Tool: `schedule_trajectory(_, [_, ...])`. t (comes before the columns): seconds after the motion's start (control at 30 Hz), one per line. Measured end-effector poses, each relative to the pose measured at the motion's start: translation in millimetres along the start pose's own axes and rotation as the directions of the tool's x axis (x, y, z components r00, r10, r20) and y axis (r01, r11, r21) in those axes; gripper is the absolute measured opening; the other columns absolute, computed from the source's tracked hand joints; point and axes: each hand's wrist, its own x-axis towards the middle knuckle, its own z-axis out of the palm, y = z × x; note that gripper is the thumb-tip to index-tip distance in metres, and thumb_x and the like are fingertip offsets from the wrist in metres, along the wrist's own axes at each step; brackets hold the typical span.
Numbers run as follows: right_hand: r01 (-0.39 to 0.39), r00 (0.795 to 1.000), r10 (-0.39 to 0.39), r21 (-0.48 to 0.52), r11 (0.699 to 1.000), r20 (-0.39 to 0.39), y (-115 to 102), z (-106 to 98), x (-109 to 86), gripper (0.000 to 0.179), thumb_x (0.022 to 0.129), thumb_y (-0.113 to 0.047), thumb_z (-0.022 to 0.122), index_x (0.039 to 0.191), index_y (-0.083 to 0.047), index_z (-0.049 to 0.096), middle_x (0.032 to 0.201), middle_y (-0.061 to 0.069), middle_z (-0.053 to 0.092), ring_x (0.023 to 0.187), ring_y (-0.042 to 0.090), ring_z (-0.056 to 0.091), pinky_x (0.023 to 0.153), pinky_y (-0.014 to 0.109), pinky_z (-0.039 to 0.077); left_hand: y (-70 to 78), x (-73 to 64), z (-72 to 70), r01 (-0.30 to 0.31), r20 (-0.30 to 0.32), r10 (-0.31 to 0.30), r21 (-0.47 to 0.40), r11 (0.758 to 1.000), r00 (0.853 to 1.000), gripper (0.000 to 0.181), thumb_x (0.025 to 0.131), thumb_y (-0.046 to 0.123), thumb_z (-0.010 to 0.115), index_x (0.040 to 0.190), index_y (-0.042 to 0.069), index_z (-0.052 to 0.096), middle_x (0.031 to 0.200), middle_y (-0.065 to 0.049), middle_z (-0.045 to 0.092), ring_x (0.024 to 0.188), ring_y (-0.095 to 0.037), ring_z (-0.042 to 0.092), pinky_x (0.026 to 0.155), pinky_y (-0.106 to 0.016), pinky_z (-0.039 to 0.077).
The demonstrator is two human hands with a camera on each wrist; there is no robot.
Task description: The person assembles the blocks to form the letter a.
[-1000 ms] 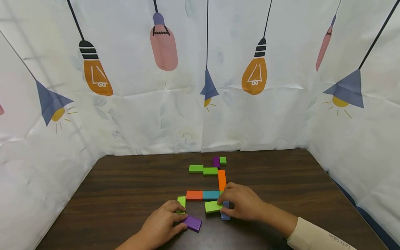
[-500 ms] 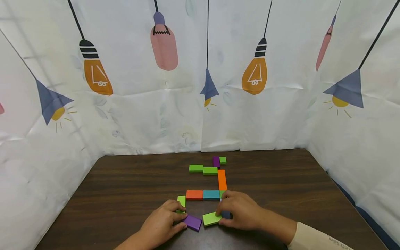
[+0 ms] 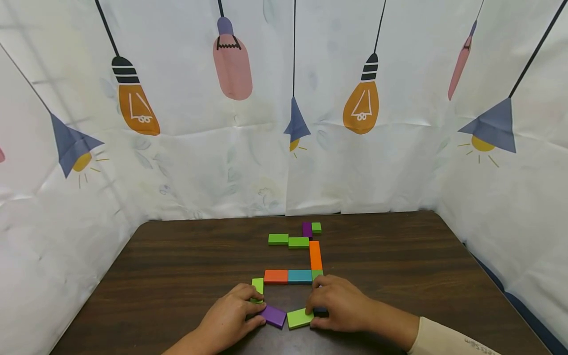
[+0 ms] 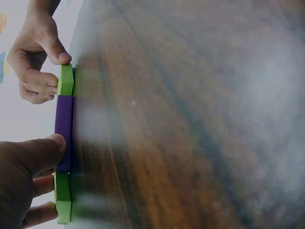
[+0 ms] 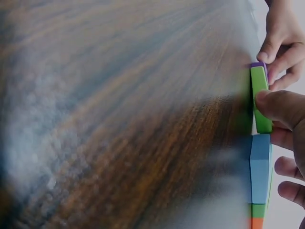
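Note:
My left hand [image 3: 230, 313] pinches the left end of a purple block [image 3: 276, 317], thumb on its near side. Just right of it lies a lime-green block [image 3: 298, 319], its right end between the thumb and fingers of my right hand [image 3: 340, 303]. The two blocks' ends meet at a slight angle on the table. Beside my left fingertips stands another lime-green block [image 3: 257, 285], partly covered. A light blue block [image 5: 259, 167] shows close to the held lime-green one in the right wrist view; my right hand mostly hides it in the head view.
Farther back, a red-orange block [image 3: 276, 277], a teal block [image 3: 300, 277] and a small green block [image 3: 317, 273] form a row. An orange block [image 3: 315, 255] leads back to green blocks [image 3: 299, 242] and a purple one [image 3: 307, 230]. Printed cloth [image 3: 257, 162] hangs behind the table [image 3: 186, 266].
My right hand has drawn the lime-green block toward the near edge and slightly left, up to the purple block's right end. The left hand and purple block stay put.

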Motion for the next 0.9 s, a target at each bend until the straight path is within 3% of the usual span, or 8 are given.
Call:
schedule_trajectory(0.5, [0.0,0.999,0.0,-0.004,1.0,0.034,-2.8,-1.8,1.6,0.015,0.091,-0.043,0.078,0.099,-0.031,0.075,0.096,-0.025,0.067,0.105,0.008,0.054,0.088,0.027,0.046,0.6,0.1,0.2,0.004,0.018,-0.004,-0.006,1.0,1.0,0.025,0.089,0.03,0.083,0.108,0.014,0.083,0.112,0.008,0.065,0.108,-0.012,0.058,0.082,-0.031,0.057])
schedule_trajectory(0.9, [0.024,1.0,-0.024,-0.007,1.0,0.015,-3.6,-2.1,0.8,0.018,0.091,-0.046,0.077,0.098,-0.029,0.075,0.096,-0.023,0.068,0.105,0.009,0.055,0.088,0.025,0.044,-0.3,0.9,0.9,-0.001,0.007,0.001,-0.005,1.0,1.0,0.026,0.087,0.029,0.084,0.107,0.013,0.083,0.111,0.008,0.066,0.107,-0.012,0.058,0.082,-0.031,0.057])
